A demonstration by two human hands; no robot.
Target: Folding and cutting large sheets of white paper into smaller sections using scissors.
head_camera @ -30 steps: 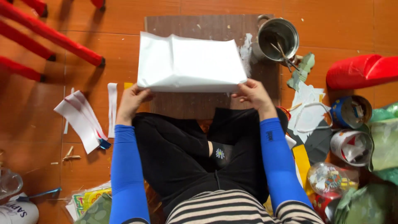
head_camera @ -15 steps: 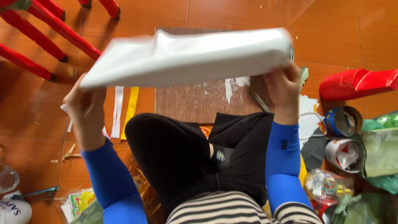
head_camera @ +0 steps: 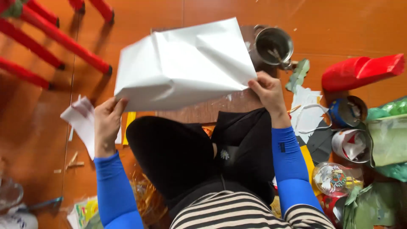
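A large folded white sheet of paper [head_camera: 182,63] is lifted above the floor, held between both hands, tilted with its creased underside facing me. My left hand [head_camera: 107,122] grips its lower left corner. My right hand [head_camera: 267,91] pinches its right corner. A brown board [head_camera: 212,111] lies on the floor beneath the sheet, mostly hidden by it. I sit cross-legged in black trousers [head_camera: 190,152] with blue sleeves.
A metal pot [head_camera: 273,44] with tools stands beyond the board. Red chair legs [head_camera: 55,38] are at the upper left. A red plastic object [head_camera: 360,72], tins, paper scraps and green sheets crowd the right. White paper pieces [head_camera: 80,121] lie at left.
The white sheet has been lifted from the board and turned over in the air; both hands rose with it and the left hand moved outward.
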